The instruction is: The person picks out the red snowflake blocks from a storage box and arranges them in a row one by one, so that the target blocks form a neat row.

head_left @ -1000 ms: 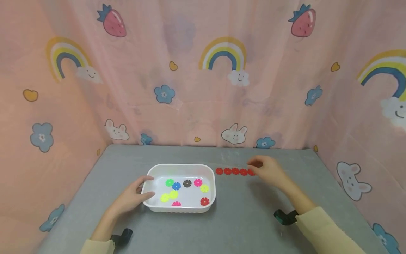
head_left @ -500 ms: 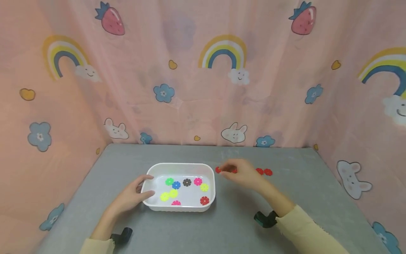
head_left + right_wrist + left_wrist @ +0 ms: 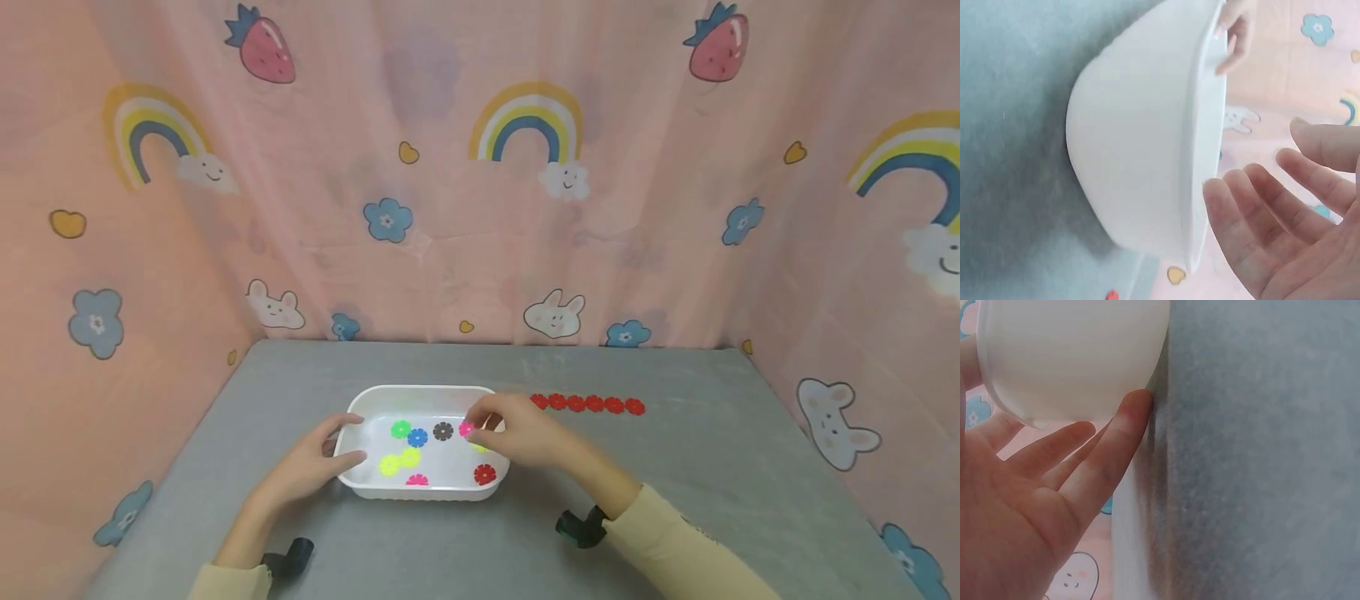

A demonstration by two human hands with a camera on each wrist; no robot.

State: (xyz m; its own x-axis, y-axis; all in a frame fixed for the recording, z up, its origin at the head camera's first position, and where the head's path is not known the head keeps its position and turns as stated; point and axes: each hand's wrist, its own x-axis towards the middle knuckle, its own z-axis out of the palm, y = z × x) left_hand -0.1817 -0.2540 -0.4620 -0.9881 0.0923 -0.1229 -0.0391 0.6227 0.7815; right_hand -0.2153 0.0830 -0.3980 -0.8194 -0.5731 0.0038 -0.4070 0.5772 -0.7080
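Observation:
My left hand [image 3: 311,458] grips the left end of a white plastic basin [image 3: 420,493], thumb and a finger over its rim. In the left wrist view the other fingers [image 3: 1104,462] lie against the outer wall. Inside are flower-shaped snowflake discs: green [image 3: 401,429], blue [image 3: 417,437], black [image 3: 442,431], pink [image 3: 417,480], red [image 3: 484,474] and touching yellow ones [image 3: 410,457]. My right hand [image 3: 517,429] hangs over the right rim, partly covering another pink disc [image 3: 466,429] and a yellow one. Its fingers are loosely bent and apart, holding nothing in the right wrist view.
Behind and right of the basin, several red snowflake discs [image 3: 595,403] lie in a straight row on the grey table [image 3: 720,467]. My right hand overlaps the row's left end. A pink patterned curtain [image 3: 450,275] encloses the back and both sides.
My right hand has swept left from the right end of the red row to above the basin, uncovering that end. The left hand and basin have stayed put.

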